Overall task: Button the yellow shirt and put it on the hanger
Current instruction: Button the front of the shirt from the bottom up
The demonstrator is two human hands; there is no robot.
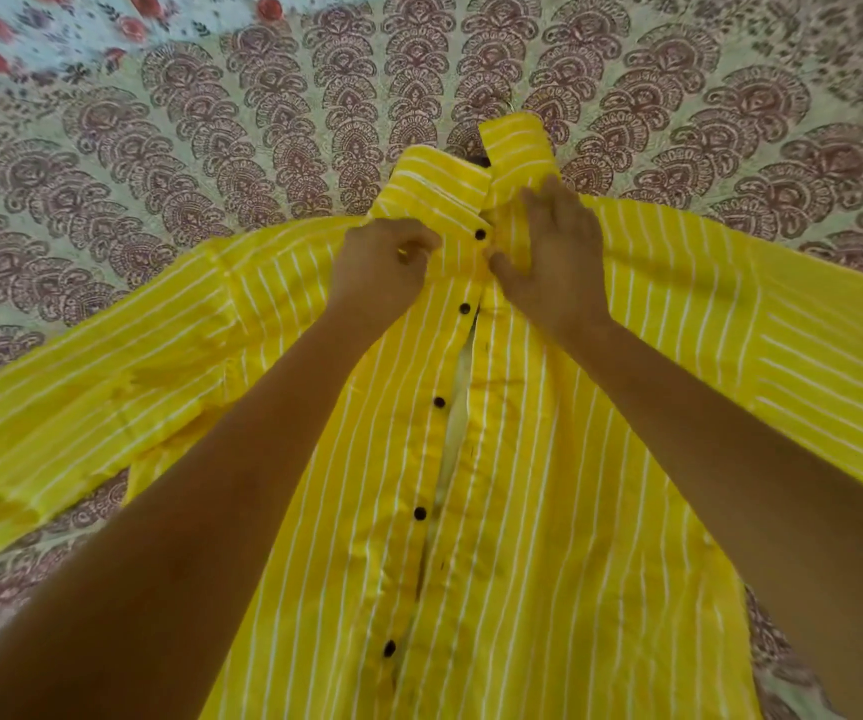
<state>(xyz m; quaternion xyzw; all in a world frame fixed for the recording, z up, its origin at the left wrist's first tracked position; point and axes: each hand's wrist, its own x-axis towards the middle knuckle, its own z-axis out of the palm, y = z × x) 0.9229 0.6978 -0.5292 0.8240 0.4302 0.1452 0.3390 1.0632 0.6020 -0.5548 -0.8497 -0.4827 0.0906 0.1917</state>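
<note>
We saw one yellow shirt (522, 485) lying front-up on a patterned bedsheet (211, 122), its two sleeves (81, 397) spread to either side and its collar (439, 189) farthest from us. We counted five black buttons (439, 402) down one front edge, with a pale gap beside the middle ones where the two edges stood apart. Two hands were up by the collar: the left hand (385, 267) pinched the cloth beside the top button with curled fingers, and the right hand (556, 257) gripped the opposite edge between thumb and fingers
</note>
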